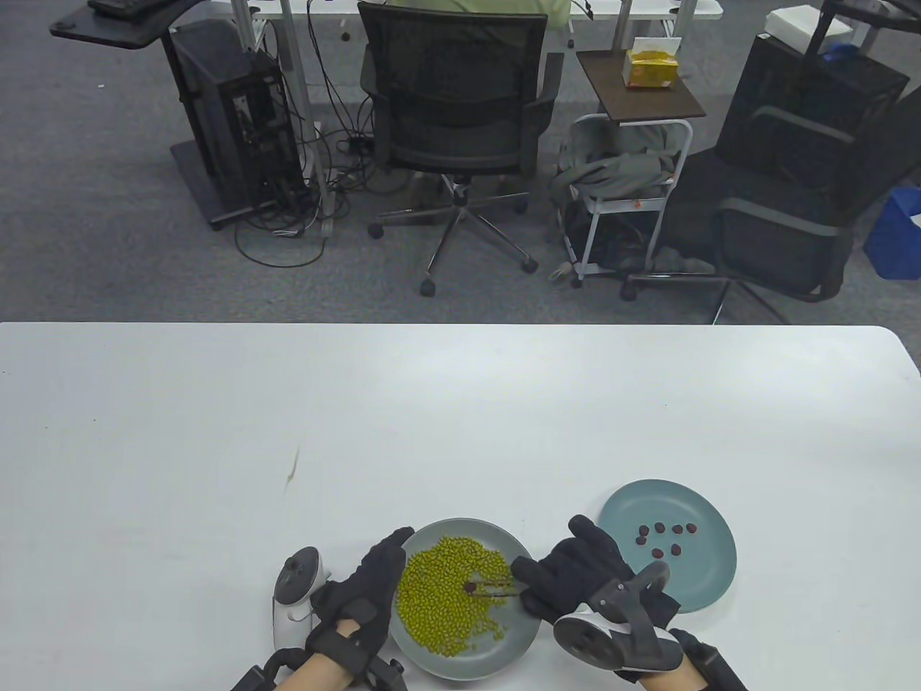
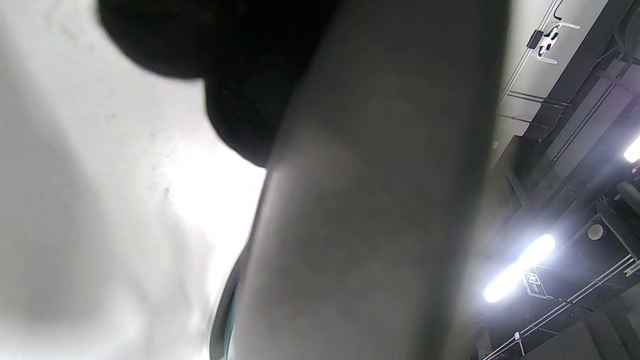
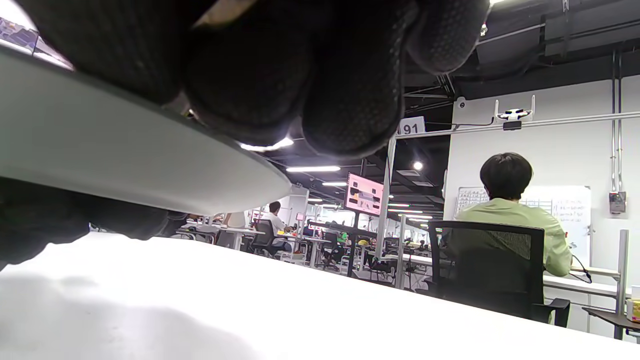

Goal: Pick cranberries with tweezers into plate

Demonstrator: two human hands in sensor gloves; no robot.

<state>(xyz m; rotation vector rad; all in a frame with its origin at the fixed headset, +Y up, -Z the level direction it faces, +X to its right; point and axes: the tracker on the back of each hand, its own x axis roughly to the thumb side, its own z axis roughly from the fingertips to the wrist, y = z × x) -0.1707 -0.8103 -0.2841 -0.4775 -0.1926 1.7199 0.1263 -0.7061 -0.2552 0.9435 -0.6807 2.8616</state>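
A: Largest item?
B: White counter (image 1: 216,432), spanning the whole near half of the table view.

A: Next down?
B: Grey plate (image 1: 460,666) at the near edge, heaped with green peas (image 1: 446,597). Beside it on the right, a teal plate (image 1: 709,576), well clear of the peas, partly covered at its near-left rim by the right hand's tracker.

A: Hands?
B: Left hand (image 1: 360,601), gloved, resting flat against the grey plate's left rim, fingers extended, nothing held. Right hand (image 1: 575,568), gloved, over the gap between the two plates, fingers closed around tweezers (image 1: 496,589).

A: Grip on the tweezers?
B: Pinched nearly closed; tips reaching left over the peas, with one dark red cranberry (image 1: 469,587) at the tips. Whether clamped or merely touched, cannot tell.

A: Smallest items?
B: Seven cranberries (image 1: 658,540) lying loose on the teal plate, clustered toward its far-left part, none touching the rim.

A: Wrist views?
B: Left wrist view: blurred glove and a grey plate edge, little else legible. Right wrist view: glove fingertips (image 3: 350,100) above the grey plate's rim (image 3: 150,170), counter below.
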